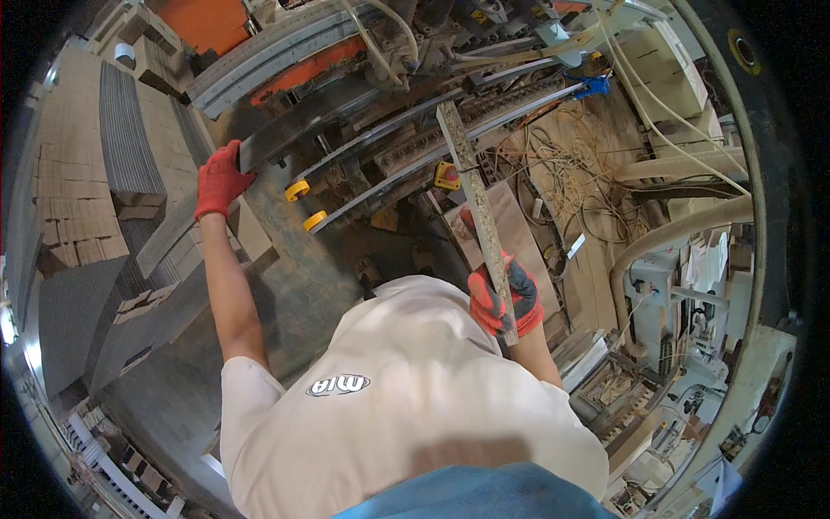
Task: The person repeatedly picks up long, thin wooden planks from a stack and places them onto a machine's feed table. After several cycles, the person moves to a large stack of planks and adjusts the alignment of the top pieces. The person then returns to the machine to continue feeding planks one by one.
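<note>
My right hand (506, 297), in a red glove with a dark palm, is closed round the lower part of a long, narrow chipboard strip (480, 208). The strip's speckled edge faces up, and its far end reaches out over the machine rails. Stretched out to the left, my left hand (223, 180) wears a red glove. Its fingers bend over the near end of a long dark board (298, 128), which runs away to the right along the machine. The exact grip of those fingers is partly hidden.
Tall stacks of panels (73, 173) stand at the left. Two rails with yellow ends (315, 221) point toward me, near a yellow box with a red button (447, 176). Tangled cables (575, 169) lie at the right, beside thick hoses (674, 223). An orange surface (207, 24) shows at the far left.
</note>
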Motion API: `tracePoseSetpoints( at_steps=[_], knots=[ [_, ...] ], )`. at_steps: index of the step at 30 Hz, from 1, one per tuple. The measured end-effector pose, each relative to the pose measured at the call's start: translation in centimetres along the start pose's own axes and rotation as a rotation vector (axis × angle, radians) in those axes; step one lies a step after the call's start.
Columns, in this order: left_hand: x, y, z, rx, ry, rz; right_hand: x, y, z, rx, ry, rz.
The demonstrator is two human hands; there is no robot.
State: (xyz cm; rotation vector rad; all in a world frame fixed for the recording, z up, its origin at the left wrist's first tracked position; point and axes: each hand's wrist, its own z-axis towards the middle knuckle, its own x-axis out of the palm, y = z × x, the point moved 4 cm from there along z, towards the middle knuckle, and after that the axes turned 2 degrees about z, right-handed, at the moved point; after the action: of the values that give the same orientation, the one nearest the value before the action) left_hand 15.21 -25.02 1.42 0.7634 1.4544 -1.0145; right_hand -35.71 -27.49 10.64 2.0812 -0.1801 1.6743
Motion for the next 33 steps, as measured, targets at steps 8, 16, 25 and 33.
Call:
tracePoseSetpoints(
  at_steps=[8, 16, 25, 33],
  knots=[
    [0.2, 0.0, -0.2, 0.004, 0.0, -0.022, 0.5, 0.0, -0.2, -0.008, 0.007, -0.016],
    [0.3, -0.3, -2.1, -0.017, -0.059, -0.145, -1.4, 2.4, 0.8, -0.037, -0.339, -0.37],
    [0.2, -1.2, -13.6, -0.174, -0.062, -0.122, -11.5, 9.0, 8.7, -0.657, -0.298, -1.519],
    [-0.7, -4.5, -28.9, -0.457, -0.333, 0.214, -16.4, 13.1, 14.2, -0.496, -0.478, -1.35]
  ],
)
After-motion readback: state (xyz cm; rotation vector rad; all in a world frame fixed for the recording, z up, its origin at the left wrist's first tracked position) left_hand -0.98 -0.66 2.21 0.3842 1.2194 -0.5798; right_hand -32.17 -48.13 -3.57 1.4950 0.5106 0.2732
